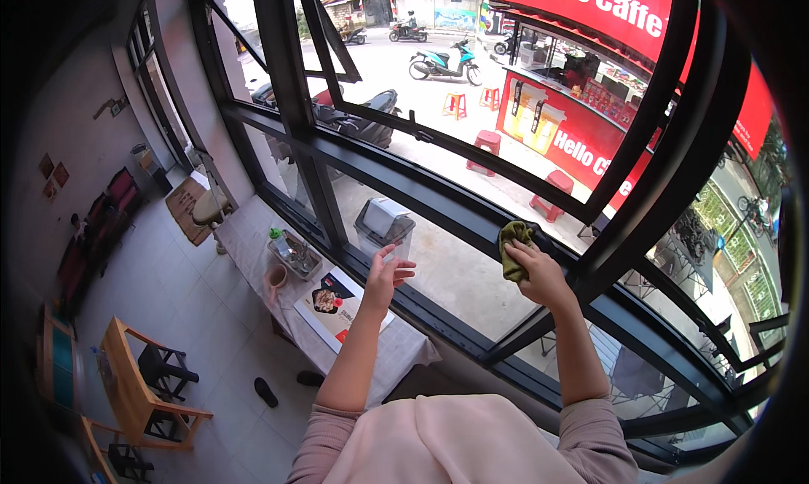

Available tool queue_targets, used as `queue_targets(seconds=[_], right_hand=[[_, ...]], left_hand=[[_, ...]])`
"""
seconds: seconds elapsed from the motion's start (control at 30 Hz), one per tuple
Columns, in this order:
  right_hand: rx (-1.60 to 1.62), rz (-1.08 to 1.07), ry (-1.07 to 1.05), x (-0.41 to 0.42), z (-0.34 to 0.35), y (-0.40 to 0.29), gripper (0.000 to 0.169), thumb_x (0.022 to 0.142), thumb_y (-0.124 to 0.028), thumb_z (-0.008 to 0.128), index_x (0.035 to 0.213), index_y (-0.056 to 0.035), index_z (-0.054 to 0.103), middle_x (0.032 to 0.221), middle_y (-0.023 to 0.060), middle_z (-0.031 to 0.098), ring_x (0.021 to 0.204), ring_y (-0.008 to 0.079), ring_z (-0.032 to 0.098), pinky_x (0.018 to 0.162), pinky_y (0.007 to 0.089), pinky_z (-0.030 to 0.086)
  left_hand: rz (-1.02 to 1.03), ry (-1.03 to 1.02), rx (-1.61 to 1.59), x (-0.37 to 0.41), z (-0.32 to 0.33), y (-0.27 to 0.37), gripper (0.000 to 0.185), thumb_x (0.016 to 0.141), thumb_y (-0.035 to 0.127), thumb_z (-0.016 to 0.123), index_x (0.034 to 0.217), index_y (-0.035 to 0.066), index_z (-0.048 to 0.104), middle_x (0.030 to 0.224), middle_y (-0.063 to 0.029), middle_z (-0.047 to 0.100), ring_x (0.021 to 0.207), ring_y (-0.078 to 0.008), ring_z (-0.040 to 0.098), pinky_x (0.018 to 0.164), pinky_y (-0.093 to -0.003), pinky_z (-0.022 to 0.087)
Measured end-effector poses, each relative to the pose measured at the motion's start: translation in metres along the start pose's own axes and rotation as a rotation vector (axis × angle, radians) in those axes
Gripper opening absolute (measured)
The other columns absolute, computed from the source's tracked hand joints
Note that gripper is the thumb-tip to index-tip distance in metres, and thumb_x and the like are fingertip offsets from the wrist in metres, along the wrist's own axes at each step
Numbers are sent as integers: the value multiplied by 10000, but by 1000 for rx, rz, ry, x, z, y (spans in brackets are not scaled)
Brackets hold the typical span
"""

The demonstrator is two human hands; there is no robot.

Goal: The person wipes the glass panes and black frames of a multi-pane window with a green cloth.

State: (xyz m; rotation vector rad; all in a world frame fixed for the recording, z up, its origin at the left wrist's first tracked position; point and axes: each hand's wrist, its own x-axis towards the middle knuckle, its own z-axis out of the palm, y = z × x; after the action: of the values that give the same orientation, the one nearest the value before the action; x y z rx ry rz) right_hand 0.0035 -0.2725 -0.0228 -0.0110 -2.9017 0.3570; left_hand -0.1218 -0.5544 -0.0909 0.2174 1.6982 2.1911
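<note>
My right hand (pixel 537 272) grips a folded olive-green cloth (pixel 515 250) against the black metal crossbar (pixel 442 196) of the window frame. Something dark lies just behind the cloth; what it is cannot be told. My left hand (pixel 387 275) is raised in front of the lower window pane with its fingers spread, holding nothing. Above the crossbar, a top-hung window sash (pixel 493 158) stands tilted outward.
Below my left hand is a table with a pale cloth (pixel 411 351), bearing a printed menu (pixel 328 304), a brown cup (pixel 275 276) and a utensil tray (pixel 303 259) with a green-capped bottle (pixel 282 242). A wooden table (pixel 129 383) stands at lower left.
</note>
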Motion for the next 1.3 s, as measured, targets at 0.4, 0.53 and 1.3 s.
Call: queue_targets(seconds=[0.4,0.53,1.3], right_hand=[[207,-279,-136,232,86,-78,631,636,17,621,1206,-251,585,1355,24,459,1217,267,456,993,323,402],[-21,-346,-197,320,131,-140,533,672,-113,618,1183,-265,604,1439,2,348,1279,405,330,980,486,353],[-123,-392,75,563,252,-290,357,772,-106,558,1122,-125,627,1366,21,417,1229,312,416,940,399,381]], left_hand=[[-164,324,1,-50,-84,-74,396,907,267,426,1260,96,373,978,-77,650,845,-143,607,761,-284,405],[-173,490,-53,-53,-115,-83,371,912,236,448,1251,96,393,977,-72,649,823,-113,603,710,-235,417],[-371,769,-14,-127,-159,-102,333,950,276,426,1239,110,434,1121,-54,588,989,-125,551,838,-271,386]])
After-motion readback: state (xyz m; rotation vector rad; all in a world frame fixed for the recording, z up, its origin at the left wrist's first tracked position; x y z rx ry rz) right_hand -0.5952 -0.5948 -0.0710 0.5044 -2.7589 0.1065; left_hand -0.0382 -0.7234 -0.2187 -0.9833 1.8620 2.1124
